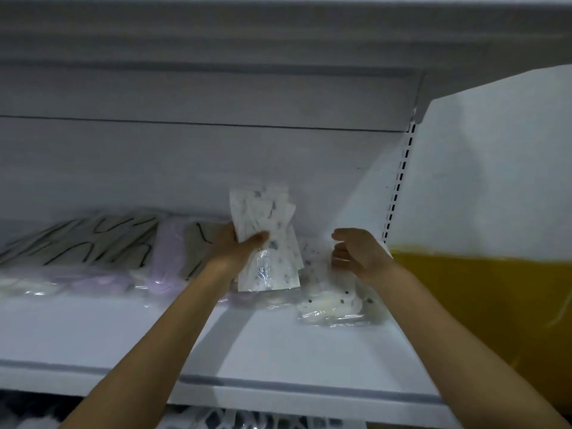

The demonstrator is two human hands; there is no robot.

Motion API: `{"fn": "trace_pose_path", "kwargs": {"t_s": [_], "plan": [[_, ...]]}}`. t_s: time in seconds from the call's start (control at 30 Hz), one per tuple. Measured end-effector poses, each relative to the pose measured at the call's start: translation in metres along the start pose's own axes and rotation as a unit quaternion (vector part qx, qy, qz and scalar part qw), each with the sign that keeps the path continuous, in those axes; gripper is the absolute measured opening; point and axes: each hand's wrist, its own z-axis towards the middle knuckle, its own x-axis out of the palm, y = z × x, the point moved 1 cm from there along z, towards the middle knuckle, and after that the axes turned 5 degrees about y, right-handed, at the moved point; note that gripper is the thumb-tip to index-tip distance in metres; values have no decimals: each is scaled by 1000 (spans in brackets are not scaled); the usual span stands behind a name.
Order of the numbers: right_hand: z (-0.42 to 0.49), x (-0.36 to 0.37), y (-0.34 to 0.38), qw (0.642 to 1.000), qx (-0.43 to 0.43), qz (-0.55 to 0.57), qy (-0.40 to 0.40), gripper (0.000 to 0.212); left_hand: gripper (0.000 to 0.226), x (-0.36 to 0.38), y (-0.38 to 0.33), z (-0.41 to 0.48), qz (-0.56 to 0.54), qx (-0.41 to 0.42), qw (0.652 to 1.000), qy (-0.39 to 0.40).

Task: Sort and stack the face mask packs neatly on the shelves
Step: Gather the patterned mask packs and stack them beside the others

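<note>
Left hand (pixel 240 246) grips a fanned bunch of white patterned mask packs (pixel 266 239) upright above the shelf (pixel 278 351). Right hand (pixel 356 252) loosely curled, holding nothing, just above more packs (pixel 334 301) lying on the shelf.

We had a single view, from the camera worn on the person's head. It faced forward and slightly down into a white metal shelf (pixel 278 345), near enough that both bare forearms reached in from the bottom edge. The white and yellow painted wall (pixel 495 212) stood at the right.
</note>
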Motion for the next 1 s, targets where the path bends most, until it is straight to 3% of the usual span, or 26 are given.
{"fn": "trace_pose_path", "kwargs": {"t_s": [0.2, 0.33, 0.47, 0.6, 0.67, 0.73, 0.8, 0.87, 0.93, 1.0], "plan": [[12, -9, 0, 996, 48, 54, -44, 4, 22, 2, 17, 15, 66, -40, 993, 85], [17, -4, 3, 996, 33, 71, -44, 7, 21, 0, 32, 21, 107, -63, 989, 80], [37, 12, 3, 991, 32, -130, -26, 25, 24, -2, 32, 22, 100, -52, 990, 83], [40, 32, -2, 928, 25, -372, 10, 37, 27, -3, 31, 19, 112, -35, 990, 75], [34, 35, 15, 897, -7, -441, -37, 39, 27, -4, 34, 20, 91, -27, 993, 71], [22, 26, 46, 905, -86, -394, -137, 37, 29, -3, 39, 23, 78, -18, 994, 72], [2, 13, 77, 928, -175, -259, -203, 29, 31, -2, 45, 25, 65, -13, 995, 74], [-20, 8, 94, 953, -231, -103, -167, 27, 33, -2, 46, 23, 59, -5, 996, 67], [-32, 14, 95, 968, -238, 36, -68, 27, 30, -2, 46, 23, 67, 8, 996, 62], [-31, 33, 77, 976, -202, 76, -6, 26, 22, -2, 42, 23, 60, 8, 997, 57]]}}
